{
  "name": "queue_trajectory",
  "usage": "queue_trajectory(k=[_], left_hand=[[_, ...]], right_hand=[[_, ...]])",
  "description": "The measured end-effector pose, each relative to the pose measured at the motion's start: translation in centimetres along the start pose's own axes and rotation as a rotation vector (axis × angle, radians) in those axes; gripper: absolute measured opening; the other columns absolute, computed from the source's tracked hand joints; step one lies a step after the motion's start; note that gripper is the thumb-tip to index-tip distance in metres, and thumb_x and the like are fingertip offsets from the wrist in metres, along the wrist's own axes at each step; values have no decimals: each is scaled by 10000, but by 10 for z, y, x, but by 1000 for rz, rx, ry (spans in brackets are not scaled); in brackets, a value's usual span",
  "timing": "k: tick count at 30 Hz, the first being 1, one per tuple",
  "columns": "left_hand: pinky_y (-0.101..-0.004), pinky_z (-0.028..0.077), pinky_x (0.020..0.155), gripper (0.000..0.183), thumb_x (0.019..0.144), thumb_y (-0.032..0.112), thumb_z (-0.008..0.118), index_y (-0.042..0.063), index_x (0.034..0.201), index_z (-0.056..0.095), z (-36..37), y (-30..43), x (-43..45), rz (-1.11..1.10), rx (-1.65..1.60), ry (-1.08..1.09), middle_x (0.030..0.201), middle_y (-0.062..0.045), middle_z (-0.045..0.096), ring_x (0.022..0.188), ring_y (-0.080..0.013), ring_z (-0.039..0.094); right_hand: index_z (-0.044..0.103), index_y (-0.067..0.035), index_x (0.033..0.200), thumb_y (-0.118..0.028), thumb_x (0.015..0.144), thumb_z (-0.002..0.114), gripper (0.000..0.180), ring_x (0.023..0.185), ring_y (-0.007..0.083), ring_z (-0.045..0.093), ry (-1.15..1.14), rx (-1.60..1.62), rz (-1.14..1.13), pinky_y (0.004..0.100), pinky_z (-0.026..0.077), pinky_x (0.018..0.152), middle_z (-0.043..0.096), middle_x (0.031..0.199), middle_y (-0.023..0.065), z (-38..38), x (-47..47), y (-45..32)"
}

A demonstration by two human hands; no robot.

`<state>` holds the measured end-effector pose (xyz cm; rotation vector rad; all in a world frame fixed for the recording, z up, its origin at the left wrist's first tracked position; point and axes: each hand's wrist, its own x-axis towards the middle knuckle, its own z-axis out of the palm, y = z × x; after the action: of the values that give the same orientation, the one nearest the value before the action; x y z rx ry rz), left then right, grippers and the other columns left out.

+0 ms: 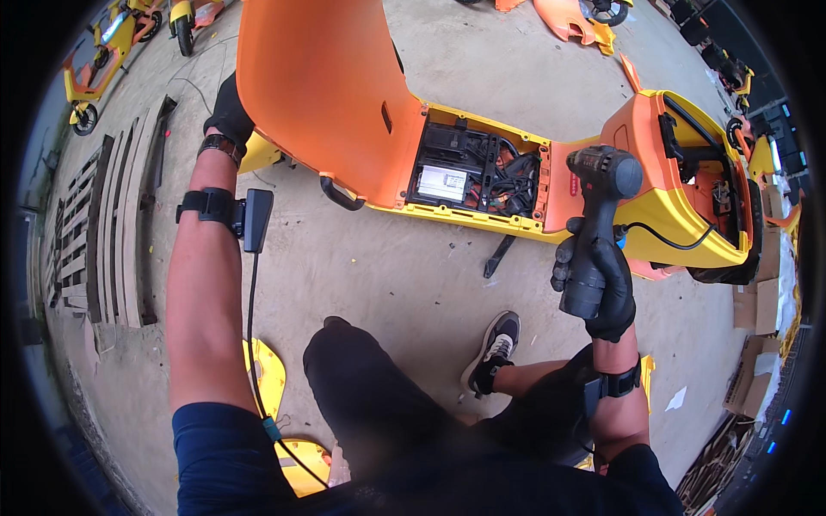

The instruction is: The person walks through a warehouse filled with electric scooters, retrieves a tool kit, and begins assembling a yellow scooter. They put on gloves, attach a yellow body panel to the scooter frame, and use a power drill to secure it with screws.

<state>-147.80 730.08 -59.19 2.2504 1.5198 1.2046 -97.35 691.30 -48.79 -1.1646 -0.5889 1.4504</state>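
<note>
My right hand (603, 280), in a black glove, is closed round the grip of a black cordless drill (600, 174), its battery low and its head up by the front body of an orange and yellow electric scooter (652, 174). My left hand (229, 116), also black-gloved, is at the left edge of the scooter's tall orange body panel (322, 97); its fingers are partly hidden behind the panel. Between the panel and the front body, an uncovered floorboard compartment shows a black box with a white label (444, 182) and bundled black cables (516, 187).
Wooden pallets (122, 226) lie on the concrete at the left. Yellow body panels (264, 380) are on the floor near my left leg. More scooters (106, 58) stand at the upper left, and cardboard boxes (755, 374) are at the right.
</note>
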Motion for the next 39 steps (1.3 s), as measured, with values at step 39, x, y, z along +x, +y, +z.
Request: queue_trajectory(k=[39], left_hand=[[-341,418,1090,451,997,125,491,96,1447,504,-22,28,8,10,-3,-111,1472,-112,540,1358,-245,512]], right_hand=[[475,0,1346,-385,920,631,595,723,217,653,-58,-208,36,331,545,636,636,926,133,22,0,7]])
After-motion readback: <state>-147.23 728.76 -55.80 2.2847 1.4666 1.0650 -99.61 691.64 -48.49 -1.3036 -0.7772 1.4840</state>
